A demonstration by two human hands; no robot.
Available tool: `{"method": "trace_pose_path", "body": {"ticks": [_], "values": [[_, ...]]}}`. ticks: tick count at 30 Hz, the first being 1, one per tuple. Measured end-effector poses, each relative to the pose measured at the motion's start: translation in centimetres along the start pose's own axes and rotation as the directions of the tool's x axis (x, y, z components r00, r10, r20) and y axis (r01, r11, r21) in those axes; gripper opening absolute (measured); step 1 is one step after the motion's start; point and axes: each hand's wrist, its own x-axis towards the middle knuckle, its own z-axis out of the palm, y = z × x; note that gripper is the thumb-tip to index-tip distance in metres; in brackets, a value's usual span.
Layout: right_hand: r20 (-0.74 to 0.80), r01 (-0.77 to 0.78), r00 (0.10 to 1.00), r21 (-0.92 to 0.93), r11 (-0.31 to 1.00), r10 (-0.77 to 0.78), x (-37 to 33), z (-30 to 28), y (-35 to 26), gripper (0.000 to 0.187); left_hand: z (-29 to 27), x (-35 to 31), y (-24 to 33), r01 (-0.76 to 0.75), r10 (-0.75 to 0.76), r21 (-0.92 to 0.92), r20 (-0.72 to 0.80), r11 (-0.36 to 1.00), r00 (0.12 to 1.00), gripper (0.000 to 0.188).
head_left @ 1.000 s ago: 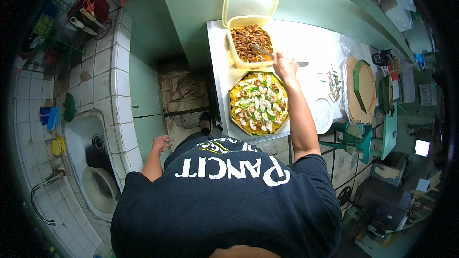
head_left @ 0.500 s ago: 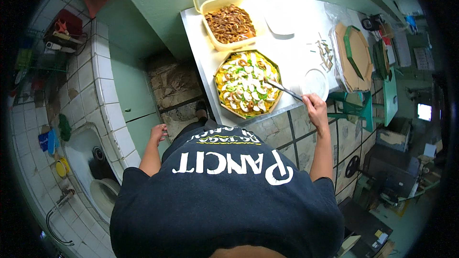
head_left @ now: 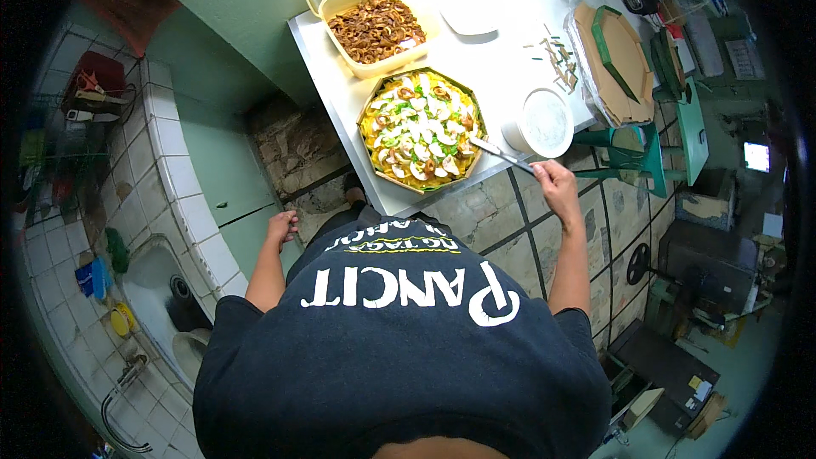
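Note:
My right hand [head_left: 557, 191] is closed round the dark handle of a slim utensil [head_left: 507, 158]. Its pale metal end touches the right edge of the food; whether it is tongs or a single blade is hard to tell. That food is yellow noodles [head_left: 422, 129] topped with white slices, green bits and browned rings. An octagonal box [head_left: 364, 143] holds it near the table's front edge. Beside my right hand stands a round white tub [head_left: 544, 125]. My left hand [head_left: 283, 227] hangs low near the green cabinet, empty, its fingers loosely bent.
A yellow container [head_left: 371, 70] of brown fried strips stands behind the box, lid raised. On the white table [head_left: 327, 76] are a white tray [head_left: 470, 21], small scattered pieces [head_left: 558, 64] and stacked cardboard trays [head_left: 619, 76]. A green stool [head_left: 650, 161] stands right; a sink [head_left: 153, 289] is left.
The table and its items have shifted up and left in view. The white tub shows more clearly. The utensil stays in my right hand at the box's right edge.

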Motion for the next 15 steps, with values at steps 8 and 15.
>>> {"method": "trace_pose_path", "body": {"ticks": [8, 15], "values": [[-0.184, 0.187, 0.961, -0.106, 0.977, -0.204, 11.4, 3.7, -7.1, 0.029, -2.0, -0.8, -2.5, 0.132, -0.132, 0.010, 0.007, 0.991, 0.991, 0.025], [-0.049, -0.014, 0.999, -0.377, 0.926, -0.005, 20.8, 9.4, -11.7, 0.034, -2.7, -3.2, -4.9, 0.071, -0.076, -0.102, -0.054, 0.992, 0.996, 0.027]]}}
